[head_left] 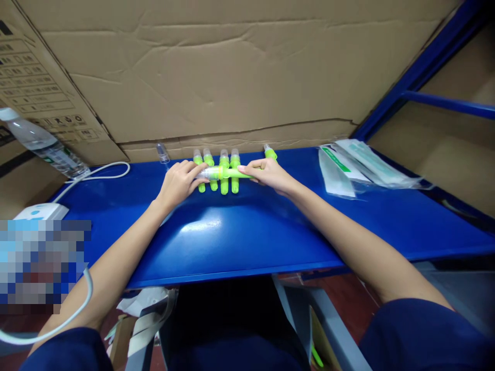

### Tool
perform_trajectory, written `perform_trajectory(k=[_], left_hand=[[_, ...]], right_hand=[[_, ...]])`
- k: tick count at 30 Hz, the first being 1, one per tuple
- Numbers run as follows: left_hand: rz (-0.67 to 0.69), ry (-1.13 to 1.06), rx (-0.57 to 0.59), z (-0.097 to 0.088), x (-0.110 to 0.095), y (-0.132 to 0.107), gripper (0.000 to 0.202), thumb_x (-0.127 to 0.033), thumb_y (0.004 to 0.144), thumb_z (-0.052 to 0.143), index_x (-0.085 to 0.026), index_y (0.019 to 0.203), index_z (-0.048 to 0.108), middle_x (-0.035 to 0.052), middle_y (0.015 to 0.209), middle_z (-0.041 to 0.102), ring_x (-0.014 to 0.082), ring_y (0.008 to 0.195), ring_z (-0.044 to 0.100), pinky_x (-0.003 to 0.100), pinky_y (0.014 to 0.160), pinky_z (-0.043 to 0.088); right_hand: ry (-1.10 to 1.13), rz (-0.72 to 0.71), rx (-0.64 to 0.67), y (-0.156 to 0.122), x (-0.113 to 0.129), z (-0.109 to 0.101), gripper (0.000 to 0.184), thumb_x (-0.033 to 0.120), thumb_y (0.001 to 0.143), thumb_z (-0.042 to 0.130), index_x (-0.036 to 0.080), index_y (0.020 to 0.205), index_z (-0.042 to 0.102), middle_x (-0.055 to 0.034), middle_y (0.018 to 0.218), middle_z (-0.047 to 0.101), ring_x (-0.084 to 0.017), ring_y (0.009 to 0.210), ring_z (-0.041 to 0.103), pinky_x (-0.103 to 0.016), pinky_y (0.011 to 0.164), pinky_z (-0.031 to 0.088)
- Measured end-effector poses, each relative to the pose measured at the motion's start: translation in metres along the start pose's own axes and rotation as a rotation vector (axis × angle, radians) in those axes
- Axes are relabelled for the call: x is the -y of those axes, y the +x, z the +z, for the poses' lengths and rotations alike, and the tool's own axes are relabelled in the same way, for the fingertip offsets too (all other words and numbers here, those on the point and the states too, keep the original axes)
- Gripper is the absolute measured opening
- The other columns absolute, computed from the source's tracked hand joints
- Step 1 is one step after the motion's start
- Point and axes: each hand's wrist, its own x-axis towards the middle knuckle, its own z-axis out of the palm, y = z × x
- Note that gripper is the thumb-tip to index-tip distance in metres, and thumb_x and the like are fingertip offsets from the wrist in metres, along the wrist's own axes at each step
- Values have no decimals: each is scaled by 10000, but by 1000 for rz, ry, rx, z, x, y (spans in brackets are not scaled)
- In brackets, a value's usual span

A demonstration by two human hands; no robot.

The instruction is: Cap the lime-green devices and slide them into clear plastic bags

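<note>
Both my hands meet at the far middle of a blue shelf (240, 232). My left hand (180, 180) and my right hand (268, 174) pinch the two ends of a green and clear syringe-like tube (224, 173) held crosswise. Under and behind it lie several more green tubes (224, 161) side by side, pointing away from me. One more green tube (269, 152) lies apart, just beyond my right hand. A small clear cap (163, 153) stands left of the row.
Cardboard sheets (232, 72) wall the back of the shelf. Sealed clear packets (356, 165) lie at the right. A water bottle (40, 144), a white cable (96, 172) and a white device (40, 211) are at the left. A blue frame bar (444, 103) runs at the right.
</note>
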Motion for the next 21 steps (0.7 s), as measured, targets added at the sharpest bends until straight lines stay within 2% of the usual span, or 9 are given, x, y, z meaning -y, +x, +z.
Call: perform_trajectory(k=[6,10,12,15,18,21], left_hand=[[-5,22,15,0,-1,0,631,-626,1010,330,-177,1280,683,138,1022,730,255,919,650,343,755,447],[-16,15,45,-1,-2,0,599,-618,1006,385,-173,1264,693,143,1033,733,274,936,651,367,760,448],[-35,12,67,-1,-1,1,590,-616,1004,404,-165,1249,695,145,1035,736,284,945,653,379,770,452],[-64,14,91,-1,1,1,601,-623,1003,395,-156,1242,689,146,1031,742,299,955,658,396,782,455],[-92,13,105,-1,3,1,609,-617,1011,369,-151,1256,676,158,1060,742,315,978,660,411,791,458],[-116,0,130,-2,2,1,595,-594,1017,364,-143,1264,664,173,1112,735,321,1010,659,416,816,463]], right_hand=[[90,91,60,-1,2,-1,637,753,695,746,200,572,455,35,535,427,-63,484,288,-261,471,155],[5,64,42,1,-1,0,615,758,752,683,195,595,493,30,539,447,-75,483,313,-265,482,197],[-93,-21,-43,4,-4,2,576,734,799,644,180,661,574,5,591,517,-102,535,400,-267,529,278],[-248,-220,-194,7,-9,3,524,684,842,621,162,867,666,-40,768,638,-159,698,548,-285,666,390],[-428,-398,-217,5,-11,-1,503,647,864,626,170,1014,671,-63,891,684,-195,785,612,-298,729,420],[-619,-533,-206,0,-9,-4,451,601,914,604,181,1061,673,-95,993,713,-226,862,652,-304,753,429]])
